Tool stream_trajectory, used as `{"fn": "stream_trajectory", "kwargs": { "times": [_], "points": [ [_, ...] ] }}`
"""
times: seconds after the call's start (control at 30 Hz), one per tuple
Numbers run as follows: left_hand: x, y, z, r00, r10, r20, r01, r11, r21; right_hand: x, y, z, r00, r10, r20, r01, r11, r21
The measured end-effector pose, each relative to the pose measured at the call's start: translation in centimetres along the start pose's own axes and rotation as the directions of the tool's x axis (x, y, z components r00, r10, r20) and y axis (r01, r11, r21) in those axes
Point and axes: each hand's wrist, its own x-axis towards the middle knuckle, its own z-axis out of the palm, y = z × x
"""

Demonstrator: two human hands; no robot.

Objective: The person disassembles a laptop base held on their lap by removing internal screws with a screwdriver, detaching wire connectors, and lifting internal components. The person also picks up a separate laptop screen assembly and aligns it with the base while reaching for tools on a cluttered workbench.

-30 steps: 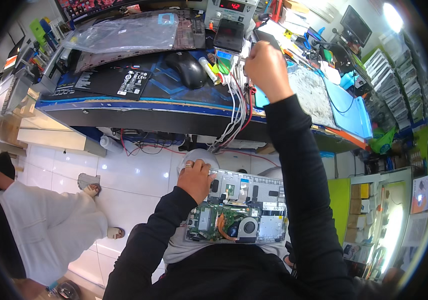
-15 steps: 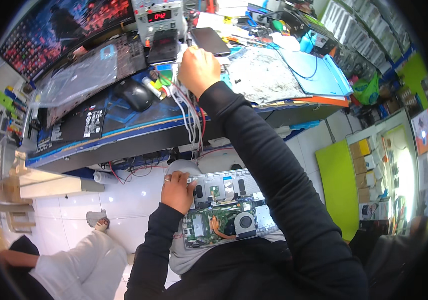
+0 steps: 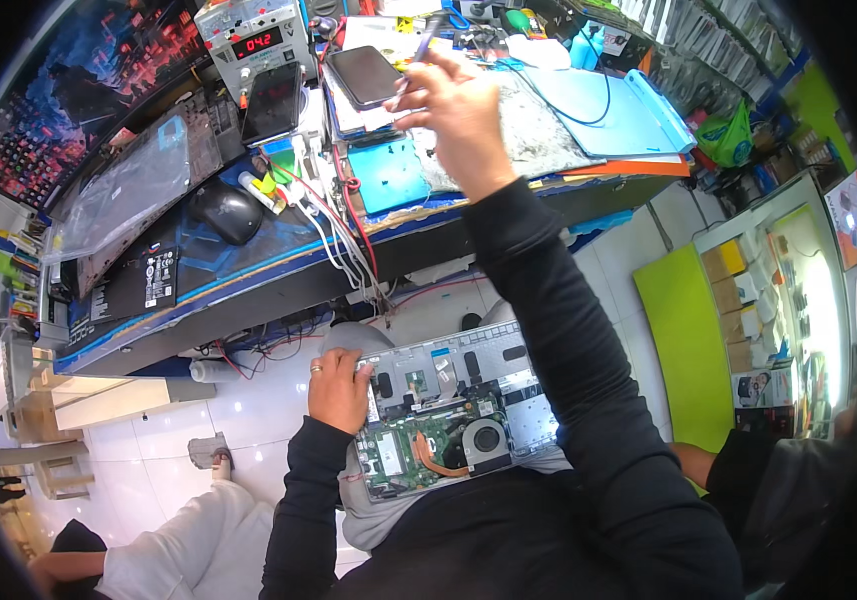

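Note:
My left hand grips the left edge of an opened-up laptop on my lap, its green board, copper heat pipe and round fan exposed. My right hand is raised over the bench, fingers curled around a slender dark tool that points upward, beside a phone. Below that hand lies a light-blue pad. Another phone stands further left, in front of a power supply, above a bundle of white and red cables.
The cluttered bench also holds a monitor, mouse, bagged laptop parts and blue folder. A person's leg is at lower left, another person's arm at right. A lit display case stands right.
My right hand has moved from among the cables near the phones to a raised spot rightward of them, now with the slender tool showing. The view has swung; my left hand stays on the laptop.

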Motion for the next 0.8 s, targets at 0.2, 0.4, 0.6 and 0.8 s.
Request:
{"fn": "stream_trajectory", "kwargs": {
  "times": [0.2, 0.4, 0.6, 0.8],
  "points": [
    [0.3, 0.5, 0.0, 1.000, -0.019, 0.023, 0.019, 1.000, -0.014, 1.8, -1.0, -8.6, 1.000, 0.023, -0.009, -0.022, 0.995, 0.102],
    [0.4, 0.3, 0.0, 1.000, -0.022, 0.007, 0.022, 0.999, -0.028, 3.8, -1.1, -10.8, 0.996, 0.056, 0.069, -0.055, 0.998, -0.014],
    [0.4, 0.4, -0.3, 0.998, -0.049, 0.031, 0.050, 0.998, -0.046, 5.9, 0.7, -9.9, 0.998, 0.025, 0.051, -0.007, 0.949, -0.315],
    [0.7, -0.3, -0.4, 0.997, -0.065, 0.035, 0.069, 0.990, -0.123, 9.3, 4.3, -10.6, 0.998, -0.014, 0.054, 0.042, 0.832, -0.554]
  ]
}}
